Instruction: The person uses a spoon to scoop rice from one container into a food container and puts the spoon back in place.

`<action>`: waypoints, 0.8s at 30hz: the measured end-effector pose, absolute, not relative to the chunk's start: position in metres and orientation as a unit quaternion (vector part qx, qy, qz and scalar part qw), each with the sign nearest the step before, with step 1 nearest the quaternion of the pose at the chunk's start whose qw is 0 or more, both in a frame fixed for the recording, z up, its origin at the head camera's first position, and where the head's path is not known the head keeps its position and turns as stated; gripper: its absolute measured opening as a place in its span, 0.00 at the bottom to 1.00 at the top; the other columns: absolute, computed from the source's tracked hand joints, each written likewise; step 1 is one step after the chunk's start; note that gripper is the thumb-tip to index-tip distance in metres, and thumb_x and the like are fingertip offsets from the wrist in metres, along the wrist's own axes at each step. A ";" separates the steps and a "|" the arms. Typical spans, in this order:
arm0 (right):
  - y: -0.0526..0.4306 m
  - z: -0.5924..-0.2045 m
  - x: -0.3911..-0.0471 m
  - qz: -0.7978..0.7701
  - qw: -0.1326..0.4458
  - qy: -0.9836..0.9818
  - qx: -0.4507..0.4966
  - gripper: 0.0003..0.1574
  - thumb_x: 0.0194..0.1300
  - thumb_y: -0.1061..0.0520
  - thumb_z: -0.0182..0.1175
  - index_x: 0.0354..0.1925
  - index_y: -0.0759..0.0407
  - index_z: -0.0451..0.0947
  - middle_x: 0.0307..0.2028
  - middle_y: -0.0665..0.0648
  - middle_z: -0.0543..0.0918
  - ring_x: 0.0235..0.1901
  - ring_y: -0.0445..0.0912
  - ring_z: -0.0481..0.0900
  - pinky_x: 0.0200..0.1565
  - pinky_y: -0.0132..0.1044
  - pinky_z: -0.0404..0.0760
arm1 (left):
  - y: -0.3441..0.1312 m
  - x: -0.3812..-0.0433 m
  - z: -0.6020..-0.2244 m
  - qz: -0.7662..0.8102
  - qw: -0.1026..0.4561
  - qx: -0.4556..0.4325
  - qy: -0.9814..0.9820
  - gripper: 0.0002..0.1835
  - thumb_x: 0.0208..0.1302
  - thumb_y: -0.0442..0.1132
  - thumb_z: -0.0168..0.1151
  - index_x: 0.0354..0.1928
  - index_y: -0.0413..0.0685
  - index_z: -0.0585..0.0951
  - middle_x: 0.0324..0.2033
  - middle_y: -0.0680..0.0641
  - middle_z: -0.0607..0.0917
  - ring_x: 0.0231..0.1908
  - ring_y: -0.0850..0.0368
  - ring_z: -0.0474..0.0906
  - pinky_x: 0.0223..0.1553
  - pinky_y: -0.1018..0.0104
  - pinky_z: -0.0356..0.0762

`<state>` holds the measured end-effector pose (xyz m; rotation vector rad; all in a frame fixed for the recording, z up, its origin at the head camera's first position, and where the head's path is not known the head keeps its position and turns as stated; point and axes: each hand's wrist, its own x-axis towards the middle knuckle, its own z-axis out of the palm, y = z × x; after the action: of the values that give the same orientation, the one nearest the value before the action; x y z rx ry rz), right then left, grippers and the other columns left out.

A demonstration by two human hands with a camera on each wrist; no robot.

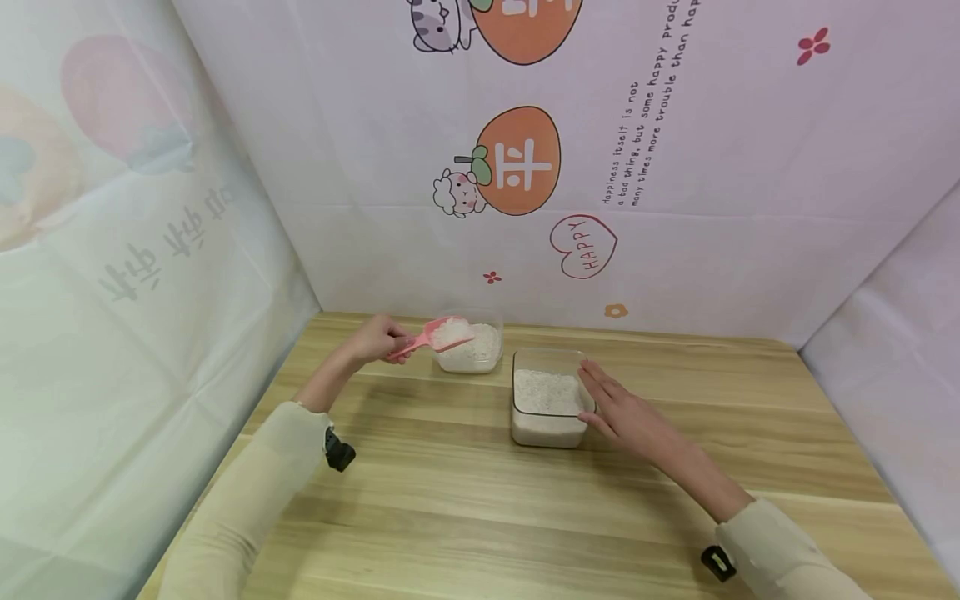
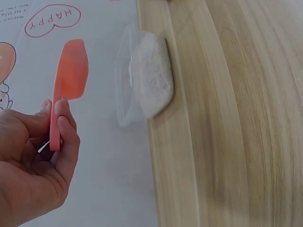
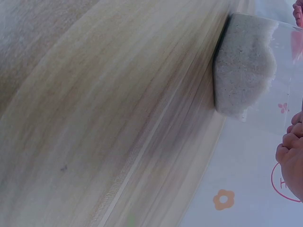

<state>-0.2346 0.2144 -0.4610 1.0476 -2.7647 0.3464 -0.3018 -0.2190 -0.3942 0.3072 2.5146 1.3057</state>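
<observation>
My left hand [image 1: 377,340] grips the handle of a pink scoop [image 1: 422,339], thumb on one side and curled fingers on the other. A heap of white grains [image 1: 452,331], like rice, sits in the scoop's bowl. The scoop is above a small clear plastic tub [image 2: 124,111], which holds more of these grains at the back of the table. To its right stands a larger clear square container [image 1: 551,435], partly filled with similar whitish grains [image 3: 244,66]. My right hand [image 1: 630,417] rests with extended fingers against that container's right side, its thumb near the front corner.
The wooden table [image 1: 420,517] carries both containers near its back edge. A white printed cloth wall [image 1: 375,208] rises right behind them. More pale cloth [image 1: 150,350] hangs at the left, and another panel [image 1: 892,350] at the right.
</observation>
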 end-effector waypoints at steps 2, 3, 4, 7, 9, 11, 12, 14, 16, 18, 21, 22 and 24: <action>0.214 -0.461 -0.234 0.117 0.081 -0.926 0.350 0.43 0.70 0.42 0.46 0.72 0.60 0.44 0.71 0.64 0.50 0.67 0.57 0.59 0.56 0.50 0.70 | -0.222 -0.302 -0.394 0.450 0.145 0.102 0.875 0.13 0.68 0.31 0.50 0.36 0.28 0.82 0.26 0.38 0.83 0.23 0.59 0.78 0.31 0.64 0.80; 0.214 -0.461 -0.234 0.118 0.081 -0.926 0.350 0.43 0.70 0.42 0.46 0.72 0.60 0.44 0.71 0.64 0.50 0.67 0.56 0.59 0.56 0.50 0.71 | -0.224 -0.302 -0.394 0.450 0.145 0.100 0.876 0.13 0.68 0.32 0.50 0.37 0.28 0.82 0.27 0.37 0.83 0.23 0.58 0.79 0.32 0.64 0.80; 0.215 -0.461 -0.234 0.118 0.081 -0.926 0.350 0.43 0.70 0.41 0.46 0.72 0.60 0.44 0.71 0.64 0.50 0.67 0.57 0.59 0.56 0.50 0.71 | -0.225 -0.303 -0.394 0.451 0.146 0.096 0.875 0.13 0.68 0.32 0.50 0.38 0.28 0.82 0.27 0.38 0.83 0.24 0.57 0.79 0.32 0.64 0.80; 0.215 -0.461 -0.234 0.119 0.080 -0.926 0.349 0.43 0.70 0.41 0.46 0.72 0.60 0.44 0.71 0.64 0.50 0.67 0.57 0.59 0.56 0.50 0.71 | -0.229 -0.304 -0.394 0.455 0.149 0.086 0.874 0.13 0.68 0.33 0.51 0.41 0.29 0.81 0.27 0.40 0.84 0.26 0.54 0.81 0.31 0.66 0.80; 0.215 -0.461 -0.234 0.119 0.079 -0.926 0.349 0.43 0.70 0.41 0.46 0.72 0.60 0.44 0.71 0.64 0.50 0.67 0.56 0.59 0.56 0.50 0.71 | -0.230 -0.306 -0.395 0.461 0.153 0.080 0.871 0.13 0.67 0.33 0.52 0.40 0.29 0.81 0.25 0.42 0.84 0.27 0.53 0.81 0.30 0.68 0.79; 0.215 -0.461 -0.234 0.119 0.078 -0.926 0.349 0.43 0.70 0.41 0.45 0.72 0.60 0.44 0.71 0.63 0.50 0.67 0.56 0.58 0.56 0.50 0.71 | -0.230 -0.308 -0.395 0.463 0.156 0.078 0.869 0.12 0.67 0.33 0.52 0.40 0.29 0.82 0.25 0.42 0.84 0.27 0.53 0.80 0.29 0.68 0.79; 0.215 -0.461 -0.234 0.119 0.078 -0.926 0.349 0.43 0.70 0.41 0.45 0.72 0.60 0.44 0.71 0.63 0.50 0.67 0.56 0.57 0.56 0.50 0.71 | -0.230 -0.309 -0.396 0.462 0.157 0.077 0.869 0.12 0.67 0.33 0.53 0.39 0.29 0.82 0.25 0.42 0.83 0.26 0.54 0.80 0.29 0.68 0.79; 0.215 -0.461 -0.235 0.119 0.080 -0.925 0.351 0.43 0.70 0.41 0.46 0.72 0.60 0.44 0.71 0.63 0.50 0.68 0.56 0.56 0.56 0.50 0.71 | -0.230 -0.310 -0.396 0.460 0.157 0.072 0.871 0.12 0.67 0.34 0.53 0.37 0.30 0.82 0.24 0.41 0.83 0.25 0.55 0.79 0.29 0.68 0.79; 0.215 -0.462 -0.235 0.118 0.083 -0.925 0.353 0.43 0.70 0.41 0.46 0.72 0.60 0.44 0.71 0.63 0.50 0.68 0.56 0.55 0.56 0.50 0.70 | -0.229 -0.312 -0.397 0.452 0.152 0.071 0.876 0.12 0.67 0.34 0.54 0.36 0.30 0.83 0.24 0.41 0.83 0.22 0.58 0.77 0.28 0.68 0.78; 0.215 -0.462 -0.235 0.116 0.087 -0.924 0.354 0.43 0.70 0.41 0.46 0.72 0.60 0.44 0.71 0.63 0.51 0.68 0.55 0.55 0.57 0.49 0.70 | -0.228 -0.313 -0.398 0.445 0.145 0.067 0.881 0.13 0.66 0.35 0.54 0.35 0.31 0.83 0.23 0.40 0.83 0.19 0.59 0.73 0.27 0.69 0.76; 0.216 -0.463 -0.236 0.112 0.090 -0.924 0.354 0.43 0.70 0.41 0.46 0.72 0.60 0.44 0.71 0.62 0.51 0.68 0.55 0.55 0.57 0.49 0.70 | -0.226 -0.316 -0.399 0.433 0.134 0.065 0.889 0.12 0.65 0.34 0.55 0.36 0.31 0.83 0.22 0.40 0.84 0.19 0.60 0.74 0.27 0.68 0.75; 0.216 -0.463 -0.236 0.111 0.090 -0.924 0.354 0.43 0.70 0.41 0.46 0.72 0.60 0.45 0.71 0.62 0.51 0.68 0.55 0.55 0.57 0.49 0.70 | -0.225 -0.317 -0.399 0.431 0.132 0.063 0.891 0.12 0.65 0.34 0.55 0.36 0.31 0.83 0.23 0.39 0.84 0.19 0.59 0.75 0.27 0.68 0.76; 0.216 -0.463 -0.236 0.110 0.091 -0.925 0.353 0.43 0.70 0.41 0.46 0.72 0.61 0.45 0.71 0.62 0.51 0.69 0.54 0.55 0.57 0.49 0.70 | -0.223 -0.319 -0.400 0.426 0.130 0.059 0.893 0.11 0.65 0.34 0.56 0.38 0.31 0.83 0.24 0.38 0.84 0.20 0.59 0.77 0.28 0.67 0.77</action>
<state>-0.2356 0.2158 -0.4628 1.0490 -2.7478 0.3260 -0.3191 -0.2230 -0.4000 0.1707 2.5967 1.2381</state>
